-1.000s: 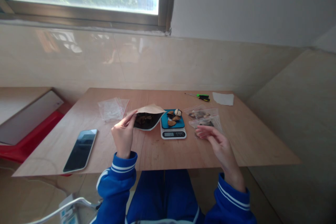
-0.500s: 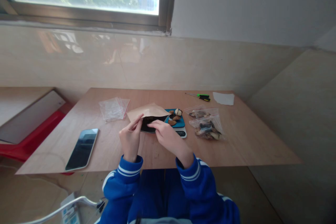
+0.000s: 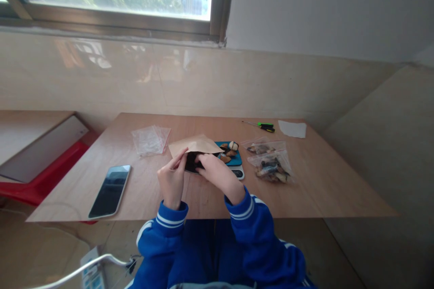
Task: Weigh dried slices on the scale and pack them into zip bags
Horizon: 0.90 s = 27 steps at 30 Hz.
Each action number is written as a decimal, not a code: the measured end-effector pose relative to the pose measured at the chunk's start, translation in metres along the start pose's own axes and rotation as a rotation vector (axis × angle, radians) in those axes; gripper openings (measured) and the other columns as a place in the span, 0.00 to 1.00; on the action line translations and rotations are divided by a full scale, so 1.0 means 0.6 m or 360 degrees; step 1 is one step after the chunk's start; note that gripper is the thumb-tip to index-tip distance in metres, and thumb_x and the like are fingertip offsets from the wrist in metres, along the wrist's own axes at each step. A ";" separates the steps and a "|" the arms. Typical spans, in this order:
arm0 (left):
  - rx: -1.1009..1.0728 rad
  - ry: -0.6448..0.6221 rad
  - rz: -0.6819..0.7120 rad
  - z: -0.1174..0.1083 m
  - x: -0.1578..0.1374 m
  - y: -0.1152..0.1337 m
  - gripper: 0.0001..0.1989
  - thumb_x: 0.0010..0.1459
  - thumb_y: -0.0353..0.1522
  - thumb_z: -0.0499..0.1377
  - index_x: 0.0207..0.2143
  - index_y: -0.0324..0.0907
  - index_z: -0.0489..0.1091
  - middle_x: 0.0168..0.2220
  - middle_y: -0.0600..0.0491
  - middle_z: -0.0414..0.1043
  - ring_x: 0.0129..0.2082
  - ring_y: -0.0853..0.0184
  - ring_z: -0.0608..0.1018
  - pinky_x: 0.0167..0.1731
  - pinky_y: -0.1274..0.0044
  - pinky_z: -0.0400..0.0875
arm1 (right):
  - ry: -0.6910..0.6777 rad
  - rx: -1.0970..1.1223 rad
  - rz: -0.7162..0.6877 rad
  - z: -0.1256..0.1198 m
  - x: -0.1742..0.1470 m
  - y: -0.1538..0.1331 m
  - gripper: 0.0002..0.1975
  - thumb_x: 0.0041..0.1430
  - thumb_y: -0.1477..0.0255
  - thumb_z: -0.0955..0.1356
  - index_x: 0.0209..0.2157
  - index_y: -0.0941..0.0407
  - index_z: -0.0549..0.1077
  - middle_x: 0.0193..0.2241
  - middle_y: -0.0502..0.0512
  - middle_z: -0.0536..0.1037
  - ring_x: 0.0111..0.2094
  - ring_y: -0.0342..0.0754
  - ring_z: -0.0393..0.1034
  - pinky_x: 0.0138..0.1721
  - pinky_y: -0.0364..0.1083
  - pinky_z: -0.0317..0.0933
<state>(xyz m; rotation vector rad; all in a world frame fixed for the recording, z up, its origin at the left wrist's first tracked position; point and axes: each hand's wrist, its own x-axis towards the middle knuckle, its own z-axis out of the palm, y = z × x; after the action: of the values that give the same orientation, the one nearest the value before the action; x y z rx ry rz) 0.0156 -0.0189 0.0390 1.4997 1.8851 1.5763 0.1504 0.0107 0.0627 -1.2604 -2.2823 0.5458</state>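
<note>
My left hand pinches the edge of a brown paper bag, whose dark mouth gapes toward me. Into that mouth reaches my right hand; its fingertips are inside, and whether they hold anything is hidden. Partly behind the bag stands a kitchen scale with a blue top. Several dried mushroom-like pieces in brown, black and white lie on the scale.
Two clear zip bags of dried pieces lie right of the scale. Empty clear bags and a phone are on the left. Toward the back right are two screwdrivers and a white paper. A power strip is on the floor.
My right hand has pushed deeper into the paper bag, its fingers now more curled inside. My left hand keeps its pinch on the bag. The whole view has shifted slightly.
</note>
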 end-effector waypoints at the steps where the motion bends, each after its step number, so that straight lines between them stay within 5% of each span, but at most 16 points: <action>1: 0.0002 0.0006 0.0010 -0.001 0.003 -0.001 0.18 0.57 0.41 0.58 0.44 0.40 0.78 0.22 0.52 0.78 0.21 0.73 0.73 0.24 0.83 0.63 | -0.0005 0.0061 -0.0038 -0.021 -0.019 -0.005 0.09 0.55 0.81 0.68 0.38 0.58 0.76 0.39 0.59 0.81 0.43 0.54 0.75 0.47 0.50 0.68; 4: -0.0029 0.0029 -0.0001 -0.003 0.015 -0.001 0.16 0.57 0.42 0.58 0.43 0.45 0.79 0.28 0.52 0.81 0.28 0.67 0.79 0.30 0.80 0.69 | 0.0081 0.0443 -0.0088 -0.076 -0.076 0.003 0.08 0.57 0.74 0.69 0.40 0.54 0.75 0.47 0.56 0.78 0.50 0.51 0.72 0.52 0.50 0.65; 7: -0.0094 0.0040 -0.0033 -0.002 0.032 0.004 0.15 0.57 0.42 0.58 0.41 0.47 0.79 0.34 0.52 0.81 0.35 0.63 0.81 0.37 0.75 0.72 | 0.0353 0.0657 0.0114 -0.093 -0.123 0.064 0.09 0.57 0.68 0.69 0.40 0.53 0.75 0.49 0.57 0.77 0.52 0.52 0.71 0.55 0.54 0.63; 14: -0.0275 0.0083 0.0005 0.018 0.078 0.016 0.15 0.60 0.38 0.55 0.46 0.41 0.71 0.47 0.46 0.76 0.49 0.61 0.76 0.51 0.69 0.68 | 0.0869 0.0095 0.0507 -0.005 -0.146 0.246 0.10 0.57 0.71 0.65 0.34 0.54 0.79 0.43 0.61 0.76 0.48 0.57 0.70 0.53 0.60 0.61; 18: -0.0473 0.0106 0.0045 0.025 0.084 -0.002 0.22 0.63 0.41 0.51 0.57 0.43 0.58 0.61 0.42 0.60 0.62 0.58 0.64 0.58 0.66 0.62 | 0.0839 -0.0095 0.0540 0.032 -0.125 0.270 0.12 0.58 0.72 0.64 0.38 0.54 0.79 0.41 0.61 0.75 0.46 0.57 0.69 0.51 0.58 0.62; 22: -0.0553 -0.0078 0.0206 0.022 0.074 -0.049 0.35 0.60 0.44 0.56 0.63 0.54 0.41 0.70 0.47 0.37 0.69 0.58 0.47 0.63 0.63 0.55 | 0.0797 -0.0218 0.0517 0.042 -0.129 0.274 0.16 0.59 0.72 0.62 0.43 0.56 0.78 0.46 0.65 0.73 0.50 0.59 0.67 0.52 0.60 0.61; 25: -0.0437 -0.0220 0.0231 0.032 0.070 -0.092 0.49 0.49 0.44 0.66 0.64 0.52 0.38 0.69 0.42 0.34 0.69 0.53 0.46 0.64 0.59 0.52 | 0.0824 -0.0214 0.0478 0.035 -0.148 0.274 0.20 0.57 0.75 0.61 0.49 0.56 0.75 0.50 0.65 0.70 0.53 0.59 0.64 0.54 0.62 0.59; 27: -0.0400 -0.0240 0.0216 0.050 0.074 -0.117 0.49 0.48 0.43 0.67 0.64 0.47 0.39 0.68 0.38 0.38 0.68 0.52 0.51 0.63 0.60 0.55 | 0.0847 -0.0178 0.0463 0.026 -0.165 0.273 0.22 0.56 0.76 0.60 0.51 0.54 0.74 0.50 0.64 0.70 0.53 0.58 0.64 0.54 0.61 0.59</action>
<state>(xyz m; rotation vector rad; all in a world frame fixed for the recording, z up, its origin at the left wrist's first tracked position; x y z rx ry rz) -0.0188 0.0427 -0.0137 1.6104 1.4718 1.6355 0.2975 0.0055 -0.0609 -1.5816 -1.7194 0.1460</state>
